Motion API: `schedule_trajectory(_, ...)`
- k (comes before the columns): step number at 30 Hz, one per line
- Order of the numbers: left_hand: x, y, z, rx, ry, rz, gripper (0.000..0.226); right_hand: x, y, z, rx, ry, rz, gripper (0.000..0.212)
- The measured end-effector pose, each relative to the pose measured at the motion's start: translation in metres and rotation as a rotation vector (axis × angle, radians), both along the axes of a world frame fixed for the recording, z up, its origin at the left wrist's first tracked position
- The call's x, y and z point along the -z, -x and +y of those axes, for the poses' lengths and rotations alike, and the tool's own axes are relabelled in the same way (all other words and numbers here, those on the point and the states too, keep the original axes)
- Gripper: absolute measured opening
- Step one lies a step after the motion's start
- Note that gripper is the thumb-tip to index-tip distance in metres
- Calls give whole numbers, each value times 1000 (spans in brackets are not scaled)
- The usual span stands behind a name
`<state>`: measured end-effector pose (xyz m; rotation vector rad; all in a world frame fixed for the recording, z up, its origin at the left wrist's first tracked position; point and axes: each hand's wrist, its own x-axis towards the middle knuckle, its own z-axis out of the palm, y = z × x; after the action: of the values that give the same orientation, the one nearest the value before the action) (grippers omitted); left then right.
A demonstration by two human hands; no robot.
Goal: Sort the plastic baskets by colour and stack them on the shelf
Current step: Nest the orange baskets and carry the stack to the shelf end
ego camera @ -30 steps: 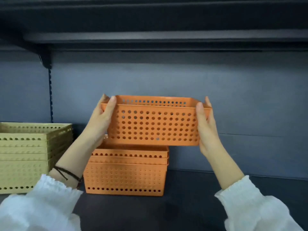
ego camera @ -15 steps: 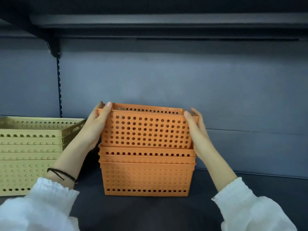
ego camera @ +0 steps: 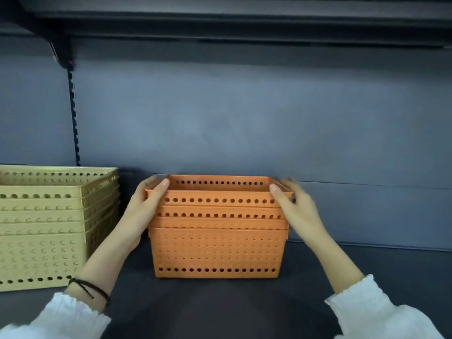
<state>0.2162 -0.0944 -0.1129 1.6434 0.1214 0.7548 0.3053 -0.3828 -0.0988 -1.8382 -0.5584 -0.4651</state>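
Note:
The top orange basket [ego camera: 220, 200] sits nested deep in the orange stack [ego camera: 215, 250] on the dark shelf [ego camera: 367, 265], with only its rim and one row of holes showing. My left hand [ego camera: 144, 209] grips its left end, thumb over the rim. At the right end, my right hand [ego camera: 296, 211] holds on with the thumb on the front face; its fingers are blurred. Left of this stands a stack of several yellow baskets [ego camera: 41, 228], apart from the orange ones.
A grey back panel [ego camera: 244, 123] closes the shelf just behind the stacks. A slotted upright rail [ego camera: 74, 123] runs down at the left. An upper shelf [ego camera: 244, 18] hangs overhead. Bare shelf surface lies right of the orange stack.
The orange basket went from held in the air above the stack to pushed down fully into it. Both hands followed it down, and the view drew closer.

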Motion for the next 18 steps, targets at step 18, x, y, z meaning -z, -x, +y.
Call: schedule_trajectory(18,42,38,-32,65,160,-108,66,48,23,12,-254,-399,468,111)
